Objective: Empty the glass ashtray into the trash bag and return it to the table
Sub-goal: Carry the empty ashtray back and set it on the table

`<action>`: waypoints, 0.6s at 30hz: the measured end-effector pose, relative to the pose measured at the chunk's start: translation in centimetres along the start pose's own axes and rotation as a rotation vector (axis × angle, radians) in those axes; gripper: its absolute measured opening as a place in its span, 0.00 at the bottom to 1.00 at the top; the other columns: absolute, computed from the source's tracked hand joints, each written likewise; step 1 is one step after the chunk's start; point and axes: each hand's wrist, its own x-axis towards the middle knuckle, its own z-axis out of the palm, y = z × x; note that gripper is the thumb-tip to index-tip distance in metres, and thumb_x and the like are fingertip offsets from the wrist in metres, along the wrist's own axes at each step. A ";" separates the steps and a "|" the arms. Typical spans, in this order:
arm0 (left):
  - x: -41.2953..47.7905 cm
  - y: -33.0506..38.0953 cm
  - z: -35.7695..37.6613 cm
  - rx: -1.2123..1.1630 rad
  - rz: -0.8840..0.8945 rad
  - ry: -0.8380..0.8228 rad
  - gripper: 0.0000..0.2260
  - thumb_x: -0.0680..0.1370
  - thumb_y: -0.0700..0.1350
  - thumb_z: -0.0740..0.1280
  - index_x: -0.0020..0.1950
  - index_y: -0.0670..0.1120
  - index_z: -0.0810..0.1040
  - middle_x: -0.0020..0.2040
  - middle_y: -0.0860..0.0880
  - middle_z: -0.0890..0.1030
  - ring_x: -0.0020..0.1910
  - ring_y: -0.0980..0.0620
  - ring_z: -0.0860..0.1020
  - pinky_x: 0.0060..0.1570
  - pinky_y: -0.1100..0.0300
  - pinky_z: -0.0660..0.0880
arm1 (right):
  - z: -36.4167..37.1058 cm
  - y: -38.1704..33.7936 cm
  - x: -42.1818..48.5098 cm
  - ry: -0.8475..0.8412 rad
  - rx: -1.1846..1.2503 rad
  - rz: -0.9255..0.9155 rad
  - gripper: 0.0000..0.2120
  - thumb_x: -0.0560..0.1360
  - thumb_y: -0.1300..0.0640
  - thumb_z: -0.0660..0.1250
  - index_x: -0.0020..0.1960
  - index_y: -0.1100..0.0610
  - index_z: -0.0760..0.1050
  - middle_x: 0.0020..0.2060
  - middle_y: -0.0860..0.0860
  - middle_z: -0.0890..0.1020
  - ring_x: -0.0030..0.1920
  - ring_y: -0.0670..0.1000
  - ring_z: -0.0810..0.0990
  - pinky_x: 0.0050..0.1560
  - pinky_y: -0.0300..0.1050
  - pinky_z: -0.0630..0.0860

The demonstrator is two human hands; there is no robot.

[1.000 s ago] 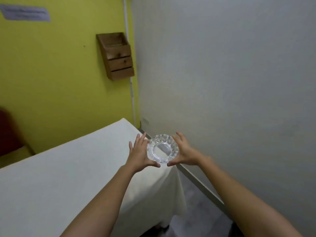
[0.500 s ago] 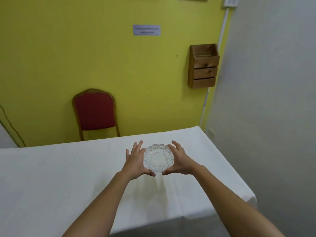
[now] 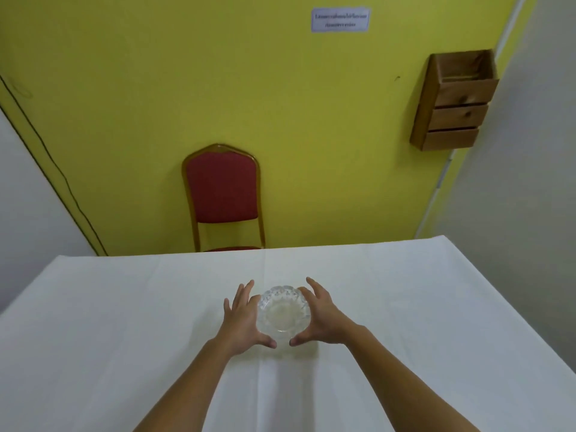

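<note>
Clear cut glass: the ashtray (image 3: pixel 283 310) sits upright over the middle of the white-clothed table (image 3: pixel 124 338), which I take as landmark. I see my left hand (image 3: pixel 241 319) cupping its left side and my right hand (image 3: pixel 321 316) its right, fingers spread wide, thumbs nearly meeting at its near edge. Whether it rests on the cloth I cannot tell. Beyond the table's far edge stands a red chair (image 3: pixel 223 188); above its far right corner hangs a wooden wall box (image 3: pixel 455 101).

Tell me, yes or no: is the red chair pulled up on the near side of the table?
No. The red chair stands beyond the far edge of the table, against the yellow wall.
</note>
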 end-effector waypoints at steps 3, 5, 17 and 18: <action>0.8 -2.5 0.2 0.002 -0.010 -0.012 0.51 0.59 0.64 0.77 0.75 0.46 0.59 0.80 0.50 0.41 0.78 0.48 0.37 0.74 0.42 0.39 | 1.7 -0.7 2.0 -0.014 -0.022 -0.003 0.57 0.57 0.37 0.79 0.76 0.53 0.52 0.78 0.55 0.44 0.77 0.56 0.43 0.76 0.58 0.53; 1.2 -3.5 0.3 -0.011 -0.013 -0.027 0.52 0.59 0.64 0.77 0.75 0.46 0.59 0.80 0.49 0.41 0.78 0.48 0.37 0.74 0.42 0.38 | 2.3 -0.9 2.8 -0.022 -0.045 0.008 0.58 0.57 0.36 0.78 0.76 0.53 0.52 0.78 0.55 0.45 0.77 0.57 0.43 0.77 0.57 0.52; 2.4 -5.5 1.3 0.063 -0.004 -0.083 0.51 0.59 0.65 0.76 0.75 0.46 0.59 0.79 0.49 0.40 0.78 0.48 0.38 0.75 0.43 0.38 | 4.9 -0.4 4.6 -0.062 -0.109 0.073 0.58 0.57 0.35 0.77 0.76 0.52 0.50 0.78 0.55 0.45 0.77 0.57 0.42 0.76 0.55 0.49; 2.3 -5.5 1.4 0.064 -0.001 -0.087 0.51 0.60 0.65 0.76 0.75 0.46 0.59 0.79 0.49 0.40 0.78 0.47 0.38 0.75 0.43 0.38 | 5.1 -0.4 4.5 -0.068 -0.111 0.081 0.59 0.57 0.35 0.77 0.76 0.53 0.50 0.78 0.55 0.45 0.77 0.57 0.41 0.76 0.55 0.48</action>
